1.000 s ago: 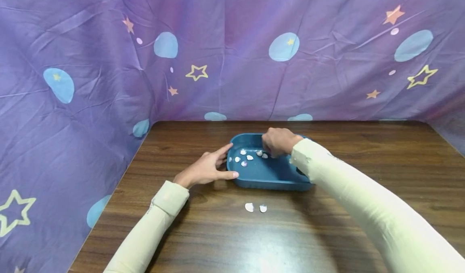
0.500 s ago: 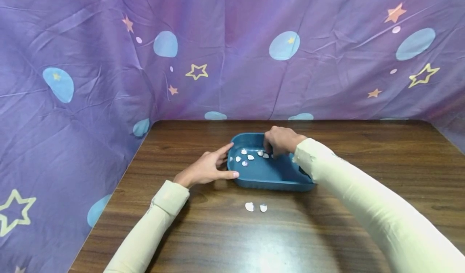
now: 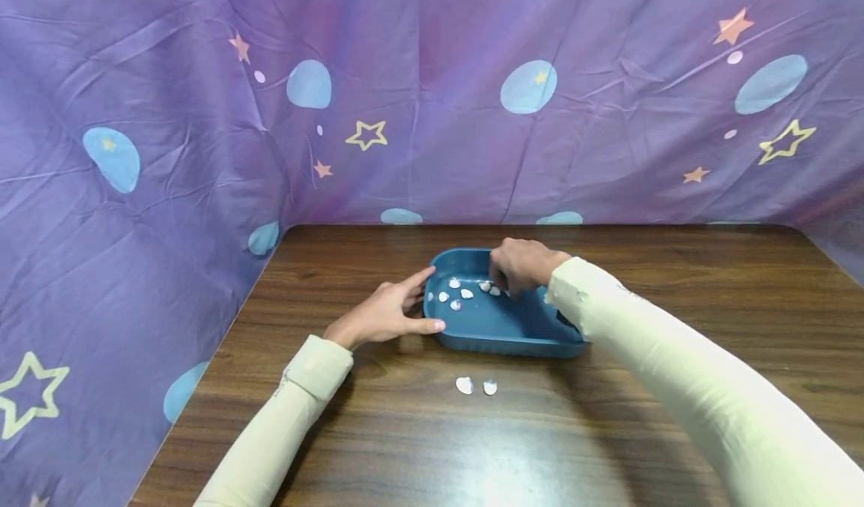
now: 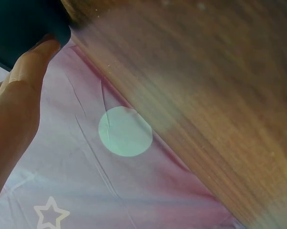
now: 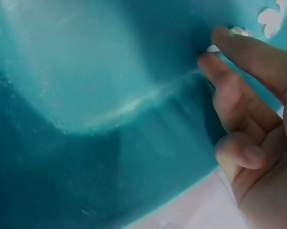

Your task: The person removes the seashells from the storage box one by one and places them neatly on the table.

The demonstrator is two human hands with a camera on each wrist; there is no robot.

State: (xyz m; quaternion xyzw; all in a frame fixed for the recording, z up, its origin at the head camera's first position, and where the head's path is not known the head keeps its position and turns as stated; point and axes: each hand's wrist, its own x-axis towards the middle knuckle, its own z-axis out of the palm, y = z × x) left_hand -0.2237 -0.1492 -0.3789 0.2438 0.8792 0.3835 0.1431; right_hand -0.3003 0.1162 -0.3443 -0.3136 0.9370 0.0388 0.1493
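Observation:
A blue rectangular tray [image 3: 499, 346] stands on the wooden table. Several small white seashells [image 3: 456, 305] lie in its left and middle part. My left hand [image 3: 381, 313] rests against the tray's left end, with its straight thumb on the front rim and its fingers spread at the far corner. Inside the tray, by the far wall, my right hand [image 3: 521, 265] points down. Between its thumb and forefinger a white seashell [image 5: 213, 48] shows in the right wrist view, mostly hidden by the fingertips. Two more seashells [image 3: 464, 385] lie on the table in front of the tray.
The brown wooden table [image 3: 378, 447] meets a purple cloth [image 3: 459, 154] with stars and ovals at its back and left side. In the right wrist view, other shells [image 5: 270, 19] lie just past the right thumb.
My right hand has shifted very slightly to the right inside the tray. The left hand and the two shells on the table stay in place.

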